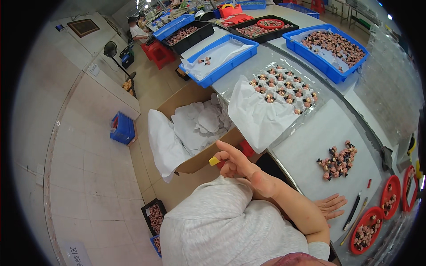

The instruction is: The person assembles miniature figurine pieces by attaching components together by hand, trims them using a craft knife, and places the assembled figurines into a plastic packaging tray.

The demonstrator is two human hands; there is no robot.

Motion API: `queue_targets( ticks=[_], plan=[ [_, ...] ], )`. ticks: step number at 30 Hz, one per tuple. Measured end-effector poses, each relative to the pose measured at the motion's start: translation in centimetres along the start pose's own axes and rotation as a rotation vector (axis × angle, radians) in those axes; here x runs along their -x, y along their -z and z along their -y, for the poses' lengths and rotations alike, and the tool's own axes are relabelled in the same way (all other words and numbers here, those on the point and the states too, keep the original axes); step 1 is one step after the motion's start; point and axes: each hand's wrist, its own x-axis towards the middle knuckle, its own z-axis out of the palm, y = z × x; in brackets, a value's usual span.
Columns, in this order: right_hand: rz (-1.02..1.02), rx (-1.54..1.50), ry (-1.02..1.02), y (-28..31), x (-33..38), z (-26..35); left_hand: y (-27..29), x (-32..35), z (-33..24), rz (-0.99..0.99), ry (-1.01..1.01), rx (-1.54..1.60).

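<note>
Knobbly pink-and-black pieces (338, 164) lay heaped on a smooth white sheet (301, 153) near the left hand (330, 206), palm down with empty fingers slightly parted, while the right hand (242, 164), one fingertip capped in yellow, hung empty and loosely spread by a soft grey sleeve (222, 190). A pale tiled wall (88, 177) faced the workshop table (243, 73). Blue trays (228, 71), round red dishes (395, 179) and a paper-stuffed carton (208, 156) stood around, the right forearm (295, 204) hiding most of the left arm.

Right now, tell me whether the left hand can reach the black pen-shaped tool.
Probably yes: the left hand is spread open beside the black pen-shaped tool, with nothing visible between them.
</note>
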Motion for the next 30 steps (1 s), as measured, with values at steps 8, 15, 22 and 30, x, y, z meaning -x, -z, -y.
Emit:
queue_targets(
  ticks=[8,15,22,30],
  plan=[
    [-0.069,0.113,0.032,0.6,1.2,-1.0,0.4,-0.2,0.1,0.076,-0.042,-0.084],
    [-0.046,0.133,0.023,0.6,1.5,-1.4,-0.3,0.4,0.3,0.071,-0.064,-0.197],
    [-0.112,0.091,0.005,0.5,2.1,-2.1,-0.1,0.0,0.0,0.110,-0.091,-0.192],
    [-0.076,0.025,-0.028,0.9,2.0,-2.5,-0.6,0.4,0.5,0.040,-0.127,-0.313]
  ],
)
